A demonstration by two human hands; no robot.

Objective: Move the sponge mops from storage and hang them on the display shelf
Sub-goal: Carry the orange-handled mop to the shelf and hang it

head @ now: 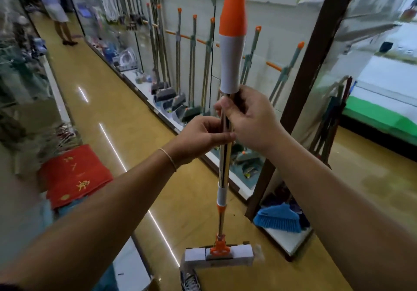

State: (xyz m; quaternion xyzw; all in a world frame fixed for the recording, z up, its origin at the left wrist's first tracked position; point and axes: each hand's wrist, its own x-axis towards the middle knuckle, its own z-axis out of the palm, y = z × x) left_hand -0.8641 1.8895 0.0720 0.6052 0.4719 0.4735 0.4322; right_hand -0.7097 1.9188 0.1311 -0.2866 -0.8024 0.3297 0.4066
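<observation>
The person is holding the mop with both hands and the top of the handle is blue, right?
Not quite. Both hands do hold the sponge mop: the left hand and the right hand grip its shiny pole. But the head view shows the handle cap at the top is orange, not blue, above a white grip. The blue thing is a broom head by the shelf.

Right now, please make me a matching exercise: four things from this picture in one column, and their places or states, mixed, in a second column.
Things:
1. sponge mop
2. blue broom head
3. red mat
4. right hand

Places or states:
A. lies on the floor at the left
B. grips the pole just under the white grip
C. held upright, sponge end down
D. rests on the low shelf base at the right

Pairs: 1-C, 2-D, 3-A, 4-B
</observation>
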